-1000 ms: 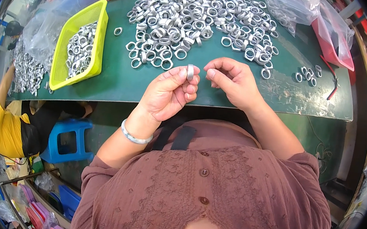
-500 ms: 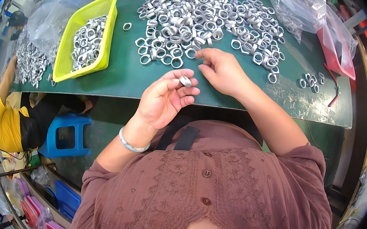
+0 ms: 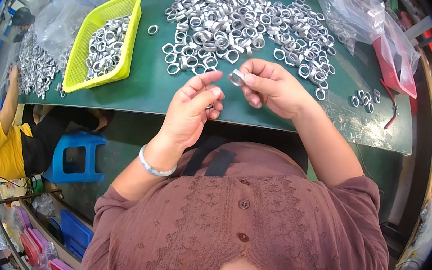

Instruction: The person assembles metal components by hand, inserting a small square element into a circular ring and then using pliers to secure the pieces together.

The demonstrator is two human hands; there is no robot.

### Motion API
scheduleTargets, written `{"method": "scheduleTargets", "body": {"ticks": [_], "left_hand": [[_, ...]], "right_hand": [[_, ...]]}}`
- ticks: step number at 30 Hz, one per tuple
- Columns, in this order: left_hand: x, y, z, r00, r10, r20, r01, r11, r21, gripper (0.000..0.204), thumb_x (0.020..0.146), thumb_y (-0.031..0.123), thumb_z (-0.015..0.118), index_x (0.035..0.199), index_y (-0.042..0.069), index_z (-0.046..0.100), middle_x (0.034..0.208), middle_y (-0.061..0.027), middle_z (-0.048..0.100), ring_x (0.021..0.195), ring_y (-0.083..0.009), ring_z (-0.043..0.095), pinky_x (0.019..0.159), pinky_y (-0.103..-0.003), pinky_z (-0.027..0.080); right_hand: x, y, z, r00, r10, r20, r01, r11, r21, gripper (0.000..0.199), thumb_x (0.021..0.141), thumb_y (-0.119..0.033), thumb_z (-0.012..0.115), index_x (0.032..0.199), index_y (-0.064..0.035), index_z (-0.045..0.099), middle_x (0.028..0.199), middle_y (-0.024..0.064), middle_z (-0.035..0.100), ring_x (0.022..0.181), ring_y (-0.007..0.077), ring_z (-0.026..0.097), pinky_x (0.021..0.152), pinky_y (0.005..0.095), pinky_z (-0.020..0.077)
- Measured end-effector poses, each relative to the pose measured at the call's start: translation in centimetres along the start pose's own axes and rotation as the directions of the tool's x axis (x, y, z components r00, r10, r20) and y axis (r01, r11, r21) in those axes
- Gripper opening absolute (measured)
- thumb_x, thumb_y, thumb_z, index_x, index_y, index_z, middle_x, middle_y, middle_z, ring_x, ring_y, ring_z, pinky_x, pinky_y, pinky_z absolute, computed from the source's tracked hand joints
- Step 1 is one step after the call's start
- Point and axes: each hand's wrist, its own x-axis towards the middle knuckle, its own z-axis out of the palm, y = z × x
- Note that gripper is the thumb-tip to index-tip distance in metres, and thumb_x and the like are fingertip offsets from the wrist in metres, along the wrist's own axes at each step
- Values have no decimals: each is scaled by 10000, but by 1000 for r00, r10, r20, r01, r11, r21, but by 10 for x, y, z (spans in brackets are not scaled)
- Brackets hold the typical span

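Between the thumb and fingers of my right hand (image 3: 273, 90) is a silver metal ring (image 3: 237, 77), raised just above the near side of the table. My left hand (image 3: 191, 105) is close by on the left, index finger extended toward that ring and the other fingers curled. Part of another metal ring (image 3: 209, 106) shows in those curled fingers, mostly covered by them. Beyond both hands spreads a large heap of similar metal rings (image 3: 229, 16) on the green table (image 3: 145, 73).
A yellow-green basket (image 3: 131, 45) of rings stands at left, and a lone ring (image 3: 153, 29) lies beside it. Several rings (image 3: 366, 99) and a red-handled tool (image 3: 391, 119) lie at right. Pink trays (image 3: 388, 69) and plastic bags edge the table. A person in yellow (image 3: 4, 145) works at left.
My right hand has come back from the heap's edge with a ring in its fingers. The left fingers have curled over their ring, which was in plain sight before.
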Motion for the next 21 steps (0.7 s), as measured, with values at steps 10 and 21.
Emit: {"method": "scheduleTargets", "body": {"ticks": [10, 21], "left_hand": [[0, -2, 25, 965, 247, 90, -262, 907, 330, 163, 823, 58, 579, 980, 17, 596, 743, 16, 567, 590, -39, 474, 506, -168, 385], [-1, -8, 28, 814, 518, 262, -550, 542, 636, 172, 761, -22, 626, 930, -10, 594, 802, 12, 519, 674, -33, 481, 575, -153, 395]], "right_hand": [[-20, 9, 8, 992, -17, 126, -39, 903, 428, 125, 856, -170, 557, 899, -52, 545, 716, 11, 549, 551, 84, 488, 492, 194, 376], [-23, 19, 8, 996, -86, -18, 87, 937, 338, 156, 852, -133, 561, 971, -33, 563, 841, 41, 593, 642, 93, 528, 567, 217, 443]]}}
